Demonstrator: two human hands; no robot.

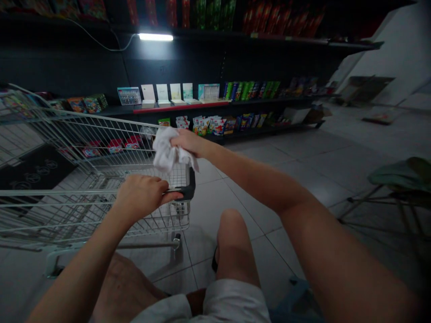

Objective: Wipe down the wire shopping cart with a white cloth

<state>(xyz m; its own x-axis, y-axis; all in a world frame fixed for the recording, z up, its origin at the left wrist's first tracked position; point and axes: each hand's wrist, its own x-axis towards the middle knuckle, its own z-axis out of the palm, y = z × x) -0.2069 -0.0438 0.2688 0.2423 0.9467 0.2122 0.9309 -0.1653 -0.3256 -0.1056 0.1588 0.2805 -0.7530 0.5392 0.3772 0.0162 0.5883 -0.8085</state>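
A wire shopping cart (111, 193) stands in front of me on the left, with a dark handle (191, 184) at its near right end. My left hand (139, 195) is closed around the near corner of the cart, its thumb along the handle's end. In my right hand (190, 142) is a crumpled white cloth (164, 150), held against the far upper rim of the cart where the handle joins it. The cloth covers that corner, so the contact beneath it is hidden.
Behind the cart runs a dark shelf (262, 105) with cans, booklets and snack packs. A lit tube lamp (156, 37) hangs under the upper shelf. At the right stands a folding stool (400, 193) on the tiled floor (242, 188). My knee (234, 224) is close below the handle.
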